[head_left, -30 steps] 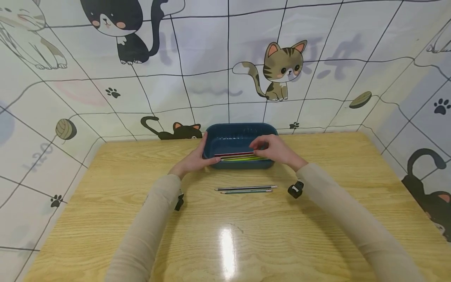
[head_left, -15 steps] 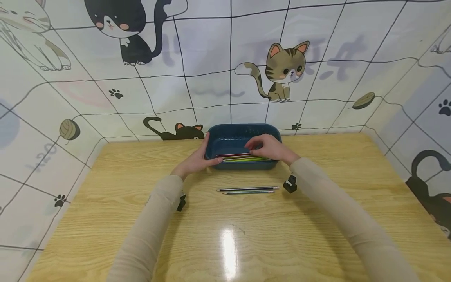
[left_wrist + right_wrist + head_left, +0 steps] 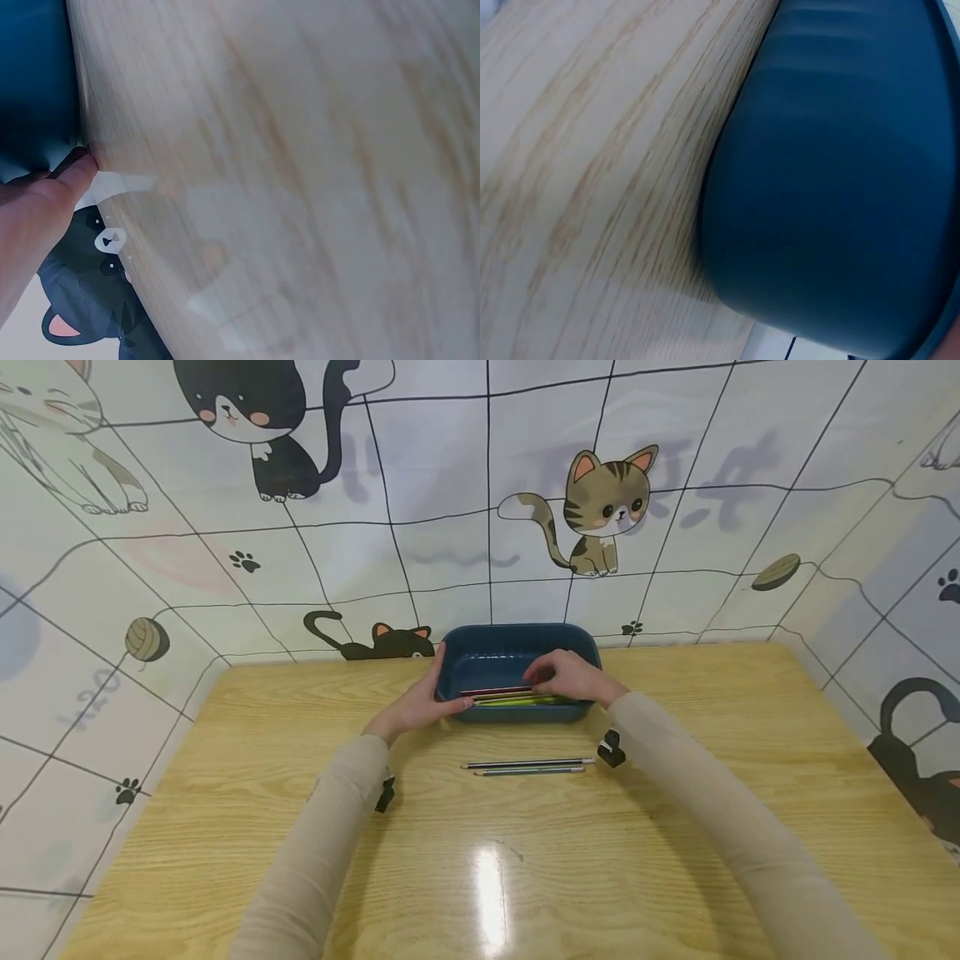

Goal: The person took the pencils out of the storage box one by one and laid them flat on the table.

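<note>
A dark blue plastic bin (image 3: 491, 652) stands at the back of the table against the wall. Several pencils (image 3: 506, 697), among them yellow-green and dark red ones, lie side by side along its front inner wall. My left hand (image 3: 412, 706) rests on the bin's front left corner, fingers straight along the left wall, thumb across the front rim by the pencil ends. My right hand (image 3: 573, 678) reaches over the right side, its fingers bent down over the pencils; whether they pinch any is hidden. In front, a black pencil (image 3: 528, 764) and a green pencil (image 3: 528, 771) lie parallel.
The light wood table (image 3: 420, 860) runs back to a white sheet (image 3: 450, 543) printed with cats. The right wrist view shows the bin's outer wall (image 3: 832, 165) on the wood. Small black wrist devices (image 3: 612, 749) hang under both sleeves.
My right hand has shifted slightly left over the pencils in the bin, and its forearm has come inward. The left hand keeps its place on the bin.
</note>
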`<state>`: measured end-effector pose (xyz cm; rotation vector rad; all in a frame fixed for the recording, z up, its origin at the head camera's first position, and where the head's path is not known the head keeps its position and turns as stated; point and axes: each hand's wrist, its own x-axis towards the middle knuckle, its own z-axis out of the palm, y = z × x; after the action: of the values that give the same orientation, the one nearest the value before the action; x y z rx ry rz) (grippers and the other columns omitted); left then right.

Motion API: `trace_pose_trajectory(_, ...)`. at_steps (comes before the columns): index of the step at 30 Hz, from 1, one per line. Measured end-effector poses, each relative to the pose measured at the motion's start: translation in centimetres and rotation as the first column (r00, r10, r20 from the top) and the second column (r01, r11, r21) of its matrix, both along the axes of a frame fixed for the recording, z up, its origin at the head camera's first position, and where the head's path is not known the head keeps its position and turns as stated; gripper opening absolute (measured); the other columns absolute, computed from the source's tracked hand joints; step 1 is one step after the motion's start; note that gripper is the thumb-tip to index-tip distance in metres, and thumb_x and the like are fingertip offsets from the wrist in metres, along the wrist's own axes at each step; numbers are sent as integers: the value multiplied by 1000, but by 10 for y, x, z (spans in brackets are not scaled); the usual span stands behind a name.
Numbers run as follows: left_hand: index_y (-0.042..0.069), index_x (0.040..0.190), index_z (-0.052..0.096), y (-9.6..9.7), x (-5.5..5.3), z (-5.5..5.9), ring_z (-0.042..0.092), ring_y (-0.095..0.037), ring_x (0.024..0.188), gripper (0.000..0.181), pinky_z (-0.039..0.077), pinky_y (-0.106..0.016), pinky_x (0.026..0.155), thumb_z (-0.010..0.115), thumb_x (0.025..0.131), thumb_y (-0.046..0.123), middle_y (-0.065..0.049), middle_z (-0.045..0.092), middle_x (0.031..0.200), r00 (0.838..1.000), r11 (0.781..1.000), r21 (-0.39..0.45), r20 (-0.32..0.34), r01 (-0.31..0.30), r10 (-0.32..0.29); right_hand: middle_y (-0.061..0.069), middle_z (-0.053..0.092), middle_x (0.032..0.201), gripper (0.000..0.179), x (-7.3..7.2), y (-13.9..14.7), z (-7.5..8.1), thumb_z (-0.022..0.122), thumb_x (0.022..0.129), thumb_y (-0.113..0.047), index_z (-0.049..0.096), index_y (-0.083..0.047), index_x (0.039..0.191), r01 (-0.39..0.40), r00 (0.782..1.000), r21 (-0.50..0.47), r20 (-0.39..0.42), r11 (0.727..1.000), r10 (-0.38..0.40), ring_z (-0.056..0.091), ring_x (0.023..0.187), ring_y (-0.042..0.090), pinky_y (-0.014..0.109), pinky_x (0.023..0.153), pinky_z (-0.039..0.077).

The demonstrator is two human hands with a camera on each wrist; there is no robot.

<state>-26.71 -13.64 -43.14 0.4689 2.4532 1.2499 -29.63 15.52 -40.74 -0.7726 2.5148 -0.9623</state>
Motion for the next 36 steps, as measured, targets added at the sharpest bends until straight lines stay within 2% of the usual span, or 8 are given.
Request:
trace_pose_trajectory(5, 33, 151, -20, 0, 0, 0, 4, -27, 145, 107, 17, -50, 112, 67, 90, 44, 2, -14, 159, 1000, 1000, -3, -1, 1, -1, 14, 69, 104, 22, -1, -1, -1, 63, 90, 1, 68, 5, 112, -11, 1000, 33, 15, 999, 11, 63, 97, 28, 41, 84, 49)
trace_pose_trajectory(14, 33, 151, -20, -2, 1, -1, 5, -29, 145, 107, 17, -51, 112, 67, 90, 46, 0, -13, 160, 1000, 1000, -14, -13, -1, 1, 13, 68, 104, 22, -4, -4, -2, 63, 91, -1, 67, 4, 112, 8, 1000, 31, 26, 999, -8, 62, 97, 27, 41, 83, 49)
trace_pose_trajectory(25, 32, 152, -20, -4, -1, -2, 6, -30, 145, 108, 18, -51, 112, 67, 90, 45, 0, -13, 160, 1000, 1000, -15, -27, -5, 4, 13, 68, 97, 17, -9, -8, -7, 65, 88, 2, 70, 3, 105, 19, 997, 113, -74, 993, -10, 63, 91, 27, 41, 82, 50)
trace_pose_trajectory(36, 32, 152, -20, -1, 0, 0, 9, -32, 144, 107, 19, -51, 111, 67, 90, 46, -2, -12, 160, 1000, 1000, -28, -28, -1, 0, 9, 66, 89, 11, -11, -7, -10, 65, 86, 3, 69, 1, 96, -24, 997, 107, -66, 994, 31, 60, 84, 24, 40, 78, 49)
